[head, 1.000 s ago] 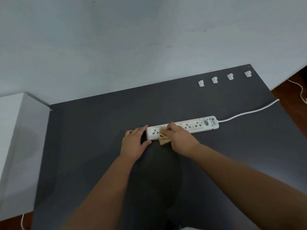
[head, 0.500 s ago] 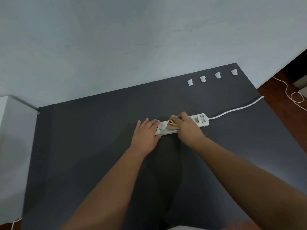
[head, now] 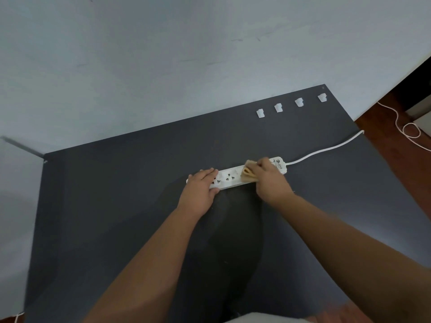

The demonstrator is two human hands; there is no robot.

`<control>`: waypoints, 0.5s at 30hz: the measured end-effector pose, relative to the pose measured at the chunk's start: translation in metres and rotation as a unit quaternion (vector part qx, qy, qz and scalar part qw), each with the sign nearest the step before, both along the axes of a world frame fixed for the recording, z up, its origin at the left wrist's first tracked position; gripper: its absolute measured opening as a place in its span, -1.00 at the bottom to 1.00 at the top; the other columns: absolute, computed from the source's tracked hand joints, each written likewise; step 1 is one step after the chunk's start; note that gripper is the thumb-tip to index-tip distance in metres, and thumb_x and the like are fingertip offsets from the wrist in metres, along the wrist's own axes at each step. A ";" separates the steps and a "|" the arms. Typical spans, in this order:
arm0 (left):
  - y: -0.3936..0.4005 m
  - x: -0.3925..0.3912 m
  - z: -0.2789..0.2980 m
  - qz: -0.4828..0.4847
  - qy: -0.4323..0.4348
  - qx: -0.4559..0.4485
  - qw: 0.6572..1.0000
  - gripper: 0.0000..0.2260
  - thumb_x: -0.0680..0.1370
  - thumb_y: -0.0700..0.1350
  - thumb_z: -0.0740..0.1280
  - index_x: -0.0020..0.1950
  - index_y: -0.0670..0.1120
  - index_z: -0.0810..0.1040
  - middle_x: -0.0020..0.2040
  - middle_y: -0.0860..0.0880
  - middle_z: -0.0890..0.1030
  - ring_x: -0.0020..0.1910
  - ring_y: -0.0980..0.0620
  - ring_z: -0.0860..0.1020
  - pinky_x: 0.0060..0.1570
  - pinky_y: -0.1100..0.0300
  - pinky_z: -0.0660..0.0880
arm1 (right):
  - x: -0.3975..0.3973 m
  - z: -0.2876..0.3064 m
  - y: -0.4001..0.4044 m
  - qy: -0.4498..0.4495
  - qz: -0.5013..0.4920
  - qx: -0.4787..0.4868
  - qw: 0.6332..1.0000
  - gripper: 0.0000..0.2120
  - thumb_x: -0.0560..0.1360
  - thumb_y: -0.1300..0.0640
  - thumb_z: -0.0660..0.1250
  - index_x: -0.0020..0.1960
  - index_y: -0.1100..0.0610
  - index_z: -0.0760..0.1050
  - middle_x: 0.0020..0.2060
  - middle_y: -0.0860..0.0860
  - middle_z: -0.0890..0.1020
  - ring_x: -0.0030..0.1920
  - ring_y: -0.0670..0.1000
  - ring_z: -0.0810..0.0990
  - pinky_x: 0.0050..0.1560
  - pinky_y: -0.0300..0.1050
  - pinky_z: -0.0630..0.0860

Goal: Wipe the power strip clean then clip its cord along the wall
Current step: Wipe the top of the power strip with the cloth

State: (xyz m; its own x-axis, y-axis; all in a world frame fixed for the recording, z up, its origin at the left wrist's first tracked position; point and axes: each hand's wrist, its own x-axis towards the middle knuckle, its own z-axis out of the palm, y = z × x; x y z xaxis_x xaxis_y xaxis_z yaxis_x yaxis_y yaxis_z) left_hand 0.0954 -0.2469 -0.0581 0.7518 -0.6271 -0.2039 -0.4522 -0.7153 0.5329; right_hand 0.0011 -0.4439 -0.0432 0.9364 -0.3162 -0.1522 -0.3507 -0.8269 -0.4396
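Note:
A white power strip [head: 229,178] lies across the middle of a dark grey table [head: 116,206]. My left hand [head: 200,191] lies flat over its left end, thumb at the front edge, pinning it down. My right hand [head: 270,180] presses a folded tan cloth [head: 248,174] onto the strip near its right end, beside the logo. The white cord [head: 326,149] runs from that end to the table's right edge. Several white cord clips [head: 278,107] sit in a row at the table's back right, by the wall.
A pale blue-grey wall [head: 186,54] rises behind the table. A white cabinet [head: 14,183] stands at the left. More white cord [head: 410,131] loops on the brown floor at the right.
My right hand slid the cloth rightward along the strip, from its left part to near the switch end. My left hand stayed on the left end. The camera view shifted.

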 end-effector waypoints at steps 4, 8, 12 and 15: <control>0.000 0.000 0.001 0.001 0.004 -0.004 1.000 -0.49 0.57 -0.08 0.29 0.50 0.01 0.25 0.51 0.04 0.28 0.52 0.02 0.16 0.48 0.09 -0.12 | -0.020 0.007 0.004 0.025 0.086 0.067 0.994 -0.50 0.42 0.37 0.17 0.31 0.06 0.44 0.15 0.05 0.44 -0.02 0.10 0.51 -0.07 -0.09 0.47; 0.000 -0.001 -0.002 0.006 -0.002 -0.015 1.000 -0.50 0.57 -0.08 0.30 0.50 0.01 0.26 0.51 0.04 0.29 0.52 0.01 0.17 0.47 0.10 -0.14 | -0.015 0.007 -0.022 -0.066 -0.082 0.038 0.994 -0.52 0.41 0.39 0.18 0.29 0.12 0.46 0.14 0.12 0.45 -0.03 0.18 0.54 -0.07 -0.07 0.50; 0.000 -0.002 -0.004 0.009 -0.007 -0.023 1.000 -0.50 0.57 -0.09 0.30 0.49 0.00 0.27 0.50 0.02 0.30 0.52 0.00 0.18 0.46 0.12 -0.15 | -0.007 0.000 -0.004 -0.027 -0.060 0.017 0.998 -0.46 0.40 0.39 0.15 0.33 0.04 0.41 0.20 0.09 0.42 0.10 0.15 0.49 -0.01 -0.14 0.41; 0.000 -0.002 -0.003 0.008 -0.014 -0.022 1.000 -0.50 0.57 -0.09 0.31 0.49 -0.01 0.27 0.50 0.02 0.31 0.51 -0.01 0.19 0.46 0.11 -0.13 | -0.012 -0.004 0.017 0.006 0.055 0.055 0.997 -0.45 0.41 0.36 0.16 0.34 0.00 0.39 0.19 0.06 0.41 0.05 0.14 0.51 -0.03 -0.13 0.44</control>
State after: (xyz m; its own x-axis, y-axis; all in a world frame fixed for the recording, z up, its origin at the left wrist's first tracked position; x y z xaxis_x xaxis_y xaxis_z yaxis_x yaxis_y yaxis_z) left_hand 0.0931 -0.2472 -0.0613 0.7664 -0.6232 -0.1558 -0.4559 -0.6985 0.5516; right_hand -0.0110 -0.4265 -0.0469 0.9623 -0.1933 -0.1916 -0.2669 -0.8077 -0.5257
